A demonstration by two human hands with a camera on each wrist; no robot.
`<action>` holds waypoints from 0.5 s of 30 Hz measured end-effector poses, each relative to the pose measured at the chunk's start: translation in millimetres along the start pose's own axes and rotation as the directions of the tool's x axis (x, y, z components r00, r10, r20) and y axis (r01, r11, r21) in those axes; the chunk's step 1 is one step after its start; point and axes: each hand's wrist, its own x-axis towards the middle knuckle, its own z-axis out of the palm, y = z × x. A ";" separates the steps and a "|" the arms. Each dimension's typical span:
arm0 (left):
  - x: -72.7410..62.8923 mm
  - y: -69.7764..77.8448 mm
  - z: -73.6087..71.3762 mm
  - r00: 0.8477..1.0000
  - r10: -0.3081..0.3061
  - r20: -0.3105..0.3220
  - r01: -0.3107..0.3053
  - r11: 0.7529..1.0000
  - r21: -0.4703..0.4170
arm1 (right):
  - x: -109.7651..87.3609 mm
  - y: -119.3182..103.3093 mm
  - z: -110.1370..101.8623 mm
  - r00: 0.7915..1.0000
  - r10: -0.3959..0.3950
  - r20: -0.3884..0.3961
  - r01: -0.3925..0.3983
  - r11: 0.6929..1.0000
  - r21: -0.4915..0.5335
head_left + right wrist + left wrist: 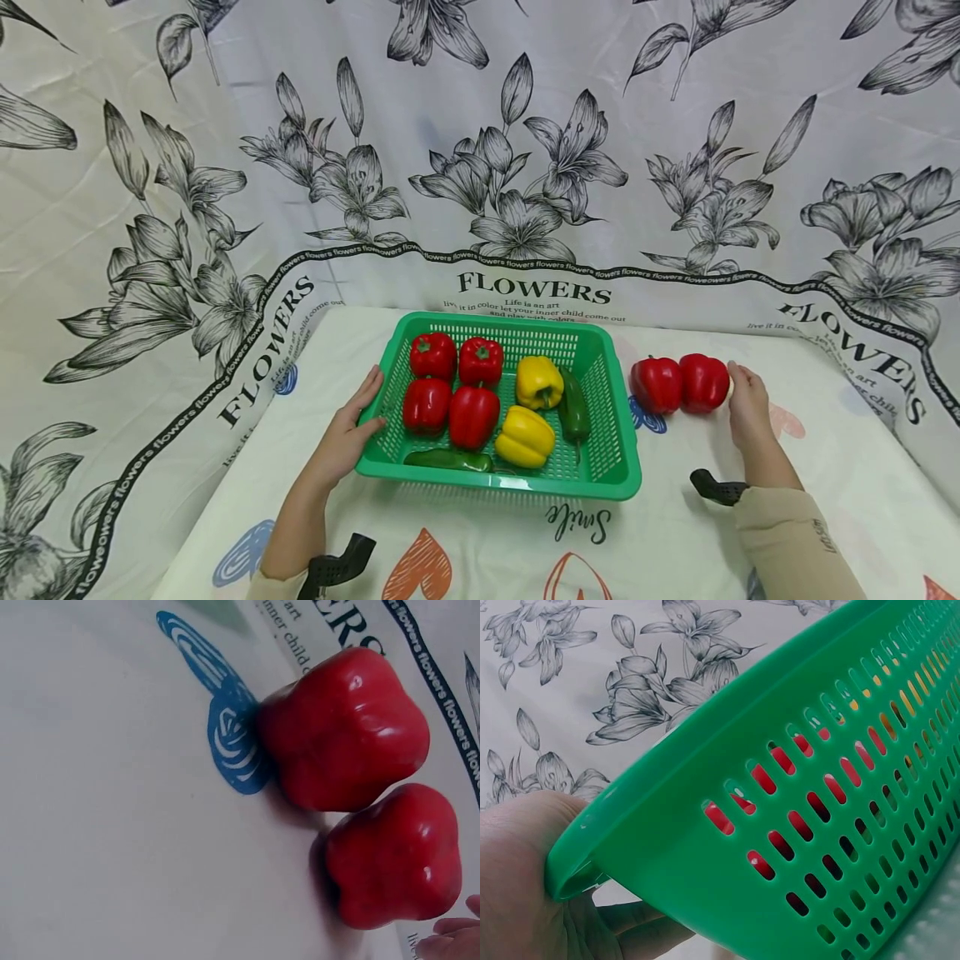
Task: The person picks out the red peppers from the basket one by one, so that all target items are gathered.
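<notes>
Head view: left hand (345,433) grips the rim of the green plastic basket (495,484), which lies at its 3 o'clock. Right hand (748,406) relaxed, holding nothing, just beside a red bell pepper (704,384) at its 9 o'clock; contact cannot be told. Second red bell pepper (657,386) next to it, farther along 9 o'clock, both on the cloth-covered worktop (663,479). Within basket: four red bell peppers (473,417) toward 10 o'clock, two yellow bell peppers (526,437) toward 3, one green chili pepper (573,406) beyond them at 3, another (448,459) at 7.

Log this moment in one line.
left hand holds green basket; right hand beside two loose red peppers; visible inside: four red peppers, two yellow peppers, two green peppers
</notes>
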 end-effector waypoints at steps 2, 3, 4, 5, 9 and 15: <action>0.1 -0.3 -0.2 1.000 0.000 -0.001 0.000 1.000 0.001 | -4.0 -5.9 1.1 1.000 -0.014 0.002 0.014 1.000 -0.028; 0.0 -0.2 -0.2 1.000 0.001 0.000 -0.001 1.000 0.001 | -6.6 -9.1 2.0 1.000 -0.019 0.001 0.019 0.999 -0.038; 0.0 0.0 -0.2 1.000 0.002 0.001 -0.002 1.000 0.000 | -9.7 -12.4 3.2 1.000 -0.028 0.002 0.028 0.999 -0.043; 0.0 0.3 -0.2 1.000 0.003 0.002 -0.003 1.000 0.000 | -12.8 -15.8 4.5 0.999 -0.042 0.005 0.043 0.998 -0.054; -0.1 1.5 -0.1 1.000 0.006 0.003 -0.006 1.000 -0.003 | -25.1 -30.2 11.7 0.995 -0.091 0.034 0.093 0.992 -0.081; 0.4 0.0 -0.1 1.000 0.000 -0.001 0.000 1.000 0.011 | -39.0 -46.4 22.7 0.981 -0.141 0.132 0.153 0.984 -0.090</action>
